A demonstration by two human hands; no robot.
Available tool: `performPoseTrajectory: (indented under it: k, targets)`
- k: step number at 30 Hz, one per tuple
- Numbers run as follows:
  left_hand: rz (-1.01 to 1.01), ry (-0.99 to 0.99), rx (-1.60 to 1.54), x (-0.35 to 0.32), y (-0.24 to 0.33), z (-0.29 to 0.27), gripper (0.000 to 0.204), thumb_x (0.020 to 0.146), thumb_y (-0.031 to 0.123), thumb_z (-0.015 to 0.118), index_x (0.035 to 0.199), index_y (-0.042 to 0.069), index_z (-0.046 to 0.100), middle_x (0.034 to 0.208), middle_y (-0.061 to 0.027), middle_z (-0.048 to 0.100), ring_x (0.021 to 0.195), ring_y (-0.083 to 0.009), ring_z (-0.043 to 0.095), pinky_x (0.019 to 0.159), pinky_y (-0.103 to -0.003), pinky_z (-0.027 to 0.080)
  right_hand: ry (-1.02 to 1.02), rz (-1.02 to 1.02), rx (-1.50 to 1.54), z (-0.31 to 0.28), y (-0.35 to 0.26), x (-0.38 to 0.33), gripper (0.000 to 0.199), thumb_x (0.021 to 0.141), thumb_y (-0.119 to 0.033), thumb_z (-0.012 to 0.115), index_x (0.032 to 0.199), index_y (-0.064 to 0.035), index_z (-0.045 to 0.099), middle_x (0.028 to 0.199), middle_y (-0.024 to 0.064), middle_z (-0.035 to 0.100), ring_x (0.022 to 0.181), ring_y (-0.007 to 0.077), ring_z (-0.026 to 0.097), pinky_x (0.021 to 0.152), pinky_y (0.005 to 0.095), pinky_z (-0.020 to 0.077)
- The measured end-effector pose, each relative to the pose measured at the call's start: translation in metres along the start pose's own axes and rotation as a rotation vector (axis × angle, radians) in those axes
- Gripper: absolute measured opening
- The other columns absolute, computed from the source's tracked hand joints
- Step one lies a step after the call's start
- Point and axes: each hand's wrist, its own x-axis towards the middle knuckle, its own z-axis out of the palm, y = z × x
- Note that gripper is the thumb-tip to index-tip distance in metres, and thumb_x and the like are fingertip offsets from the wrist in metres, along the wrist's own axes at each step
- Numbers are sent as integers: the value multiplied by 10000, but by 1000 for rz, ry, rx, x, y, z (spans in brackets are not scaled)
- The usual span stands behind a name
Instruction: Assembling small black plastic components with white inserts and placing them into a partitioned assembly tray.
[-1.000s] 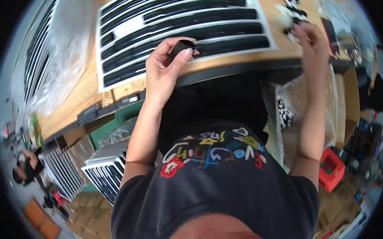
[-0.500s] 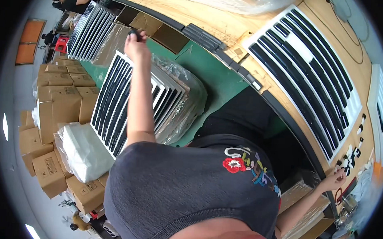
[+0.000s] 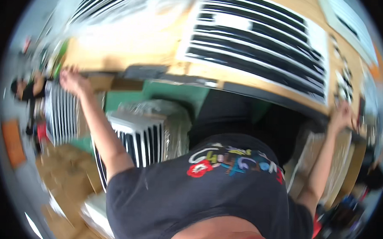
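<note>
A white grille panel [image 3: 319, 77] with black slats lies on the wooden table in front of me. My left hand [image 3: 74, 81] is stretched out to the table's far left edge. Its fingers are smeared by motion, and I cannot make out anything in them. On the right, my right hand [image 3: 341, 116] is at the table's edge, with its fingertips close to a cluster of small black and white parts [image 3: 343, 87]. Those fingers are blurred too, so whether they hold a part does not show.
Clear plastic film [image 3: 140, 23] lies on the table's back left. Below the table edge stand stacked grilles [image 3: 136, 128] partly wrapped in plastic, another grille stack [image 3: 59, 112], and cardboard boxes [image 3: 67, 174]. A person [image 3: 32, 88] is at the far left.
The view has swung left and is now blurred. My left hand, which gripped a dark tool-like object over the stacked grilles, is now by the table's left edge. My right hand stays by the small parts.
</note>
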Motion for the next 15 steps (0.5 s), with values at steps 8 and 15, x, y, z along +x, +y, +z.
performPoseTrajectory:
  k: [8,15]
  targets:
    - [346,-1143,397,-235,75,302,204,937,70,579,1105,132,675,1090,-72,675,998,-219,635,850,-336,517,39,125,383,2,-26,-16,147,972,-185,633,1028,-55,592,807,17,652,699,45,567,607,184,409]
    - [800,-1711,915,-224,3,336,419,798,-102,600,1101,188,618,1123,-137,505,1140,-370,488,944,-412,452,48,191,522,-3,-35,-20,130,982,-147,612,1032,-35,571,806,26,636,695,53,516,627,189,406]
